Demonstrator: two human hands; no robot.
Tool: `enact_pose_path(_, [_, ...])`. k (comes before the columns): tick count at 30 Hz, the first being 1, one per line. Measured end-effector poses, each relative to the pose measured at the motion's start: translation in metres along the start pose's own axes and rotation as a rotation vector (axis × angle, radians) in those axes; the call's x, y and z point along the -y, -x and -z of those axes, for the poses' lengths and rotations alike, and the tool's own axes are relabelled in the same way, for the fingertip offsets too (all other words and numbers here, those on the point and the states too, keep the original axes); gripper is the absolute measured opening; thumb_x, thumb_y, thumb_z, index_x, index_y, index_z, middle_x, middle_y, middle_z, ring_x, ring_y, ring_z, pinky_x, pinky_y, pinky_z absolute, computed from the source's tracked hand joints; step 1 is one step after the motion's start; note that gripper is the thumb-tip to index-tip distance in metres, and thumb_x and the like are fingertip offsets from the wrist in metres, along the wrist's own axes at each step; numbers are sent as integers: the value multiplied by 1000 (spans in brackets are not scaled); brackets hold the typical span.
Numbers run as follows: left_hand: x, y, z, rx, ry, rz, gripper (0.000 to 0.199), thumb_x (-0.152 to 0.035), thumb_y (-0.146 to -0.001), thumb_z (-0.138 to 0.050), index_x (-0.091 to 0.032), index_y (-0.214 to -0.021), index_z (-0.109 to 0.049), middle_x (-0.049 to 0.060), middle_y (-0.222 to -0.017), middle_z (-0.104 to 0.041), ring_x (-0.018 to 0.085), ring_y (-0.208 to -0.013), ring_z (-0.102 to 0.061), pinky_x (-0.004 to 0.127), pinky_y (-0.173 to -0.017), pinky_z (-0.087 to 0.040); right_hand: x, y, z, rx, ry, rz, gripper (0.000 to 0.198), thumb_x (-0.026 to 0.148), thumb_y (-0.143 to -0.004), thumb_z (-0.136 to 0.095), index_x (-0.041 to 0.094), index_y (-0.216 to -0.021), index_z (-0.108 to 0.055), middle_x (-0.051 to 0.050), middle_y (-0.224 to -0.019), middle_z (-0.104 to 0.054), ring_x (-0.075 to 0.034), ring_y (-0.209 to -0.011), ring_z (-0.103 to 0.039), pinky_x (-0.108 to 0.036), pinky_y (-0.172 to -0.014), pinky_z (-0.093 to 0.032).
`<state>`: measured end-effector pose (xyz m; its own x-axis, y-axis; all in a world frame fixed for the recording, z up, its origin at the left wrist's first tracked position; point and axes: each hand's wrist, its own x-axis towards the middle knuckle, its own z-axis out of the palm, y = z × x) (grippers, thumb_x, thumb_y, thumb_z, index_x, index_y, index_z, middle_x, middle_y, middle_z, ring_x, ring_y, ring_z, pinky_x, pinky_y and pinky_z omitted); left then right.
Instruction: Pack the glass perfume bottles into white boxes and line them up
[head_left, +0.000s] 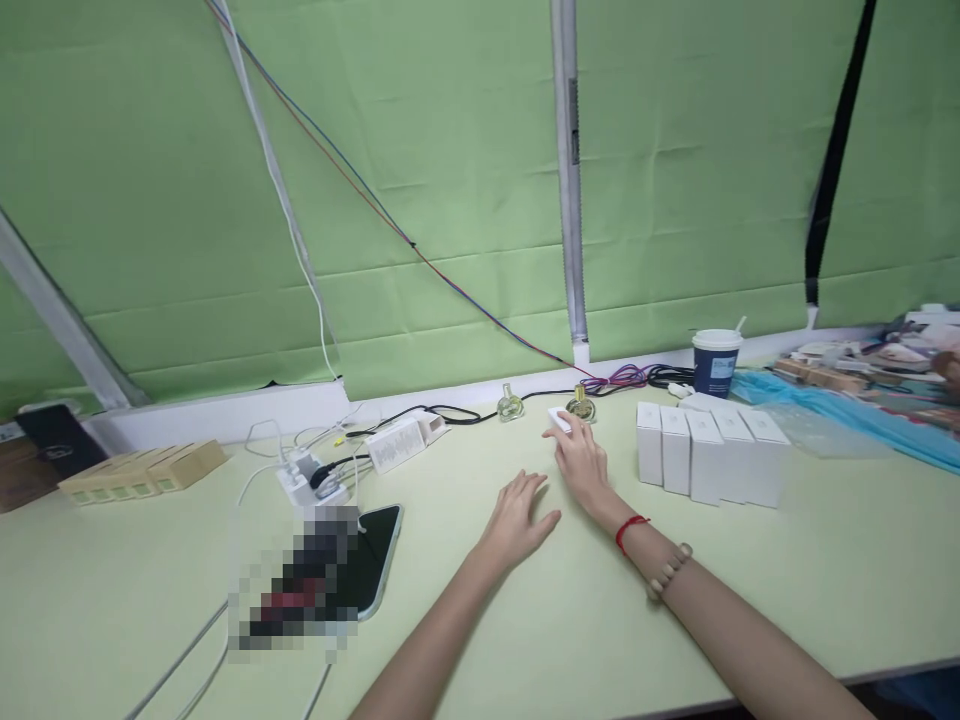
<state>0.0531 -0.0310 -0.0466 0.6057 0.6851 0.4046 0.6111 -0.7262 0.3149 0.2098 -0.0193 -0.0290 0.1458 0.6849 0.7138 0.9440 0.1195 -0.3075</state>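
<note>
My left hand (516, 520) hovers over or rests on the pale table, fingers and thumb apart, holding nothing. Farther forward, my right hand (583, 468) has its fingers on a small white object (557, 418); its kind is unclear because the fingers partly cover it. Just behind those fingertips stands a glass perfume bottle (582, 405) with a gold-coloured neck, partly hidden by the hand. A second clear glass bottle (510, 404) with pale liquid stands to its left, apart from both hands.
White boxes (705, 460) stand in a row at right, near a lidded paper cup (715, 362) and blue plastic (840, 410). At left lie a tablet (379, 560), a power strip (307, 480), cables, a white carton (397, 445) and tan boxes (150, 470).
</note>
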Motion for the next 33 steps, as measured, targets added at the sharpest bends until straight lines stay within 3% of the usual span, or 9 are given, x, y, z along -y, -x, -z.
enact_pose_path(3, [-11,-5,-8,54,1,6,44,-35,-83,-46,-20,-124,-44,9,-133,-46,25,-132,-29,46,-104,-30,-16,-8,-3,-62,81,-63,43,3,-80,-34,21,-110,-59,-10,-128,-46,-26,-123,-31,-39,-89,-42])
enact_pose_path(6, [-21,-11,-14,89,-2,3,41,-30,-84,-43,-20,-124,-44,9,-134,-45,24,-133,-27,46,-105,-28,-27,-14,2,-114,172,-87,49,0,-78,-30,14,-119,-53,-14,-124,-48,-26,-121,-33,-46,-99,-29])
enact_pose_path(13, [-26,-14,-20,23,-27,42,35,-26,-80,-47,-18,-115,-49,10,-124,-51,25,-127,-35,45,-101,-33,-40,-19,21,-49,217,-62,46,4,-81,-29,18,-115,-56,-17,-117,-53,-29,-102,-43,-46,-86,-31])
enact_pose_path(19, [-28,-13,-21,-67,-4,56,25,-21,-77,-48,-19,-102,-53,7,-107,-55,19,-105,-51,37,-92,-41,-46,-11,15,-3,336,-15,40,3,-77,-32,17,-101,-62,-16,-104,-59,-28,-105,-42,-50,-97,-20])
enact_pose_path(25, [-33,-10,-21,-112,-21,171,17,-19,-77,-47,-18,-92,-55,6,-98,-56,19,-97,-51,35,-88,-41,-47,-4,6,45,414,50,44,3,-74,-32,8,-111,-57,-22,-109,-56,-32,-114,-38,-53,-98,-17])
enact_pose_path(33, [-36,-8,-19,-150,-78,251,13,-17,-78,-45,-17,-86,-55,7,-93,-55,19,-92,-51,33,-83,-40,-54,-7,2,248,614,163,42,2,-69,-37,4,-103,-62,-22,-106,-58,-33,-122,-33,-52,-104,-11])
